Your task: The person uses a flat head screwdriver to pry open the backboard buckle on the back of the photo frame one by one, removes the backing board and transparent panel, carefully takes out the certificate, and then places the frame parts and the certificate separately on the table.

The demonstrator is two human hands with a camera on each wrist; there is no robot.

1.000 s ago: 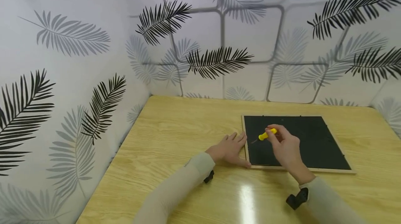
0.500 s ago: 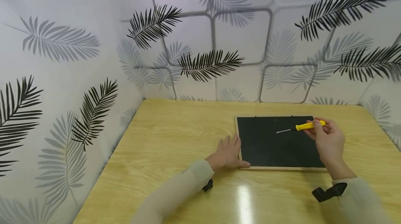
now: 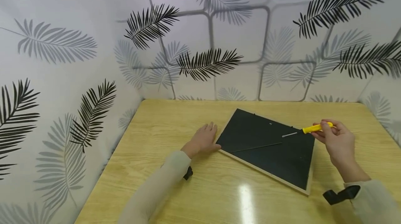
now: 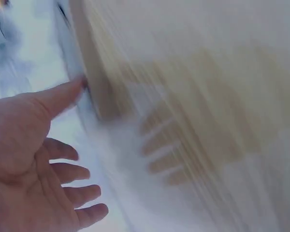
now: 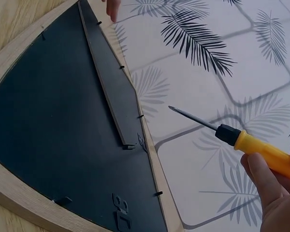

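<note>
A picture frame (image 3: 305,192) lies askew on the table, its black backing board (image 3: 250,133) facing up. A flat stand leg (image 5: 104,92), small bent tabs (image 5: 122,67) and a metal hanger (image 5: 121,210) show on the board in the right wrist view. My left hand (image 3: 203,140) is at the frame's left corner, fingers spread and thumb at the edge. In the blurred left wrist view, that hand's thumb (image 4: 70,94) meets a wooden edge. My right hand (image 3: 339,144) holds a yellow-handled screwdriver (image 3: 316,127) by its handle, shaft pointing left over the frame's right side.
The light wood table (image 3: 169,123) extends around the frame. A wall (image 3: 194,88) with a feather pattern stands behind the table, and another (image 3: 62,88) at its left side.
The frame has turned clockwise, its near right corner swinging toward me. My left hand has shifted left. My right hand has moved right with the screwdriver, away from the frame's left part.
</note>
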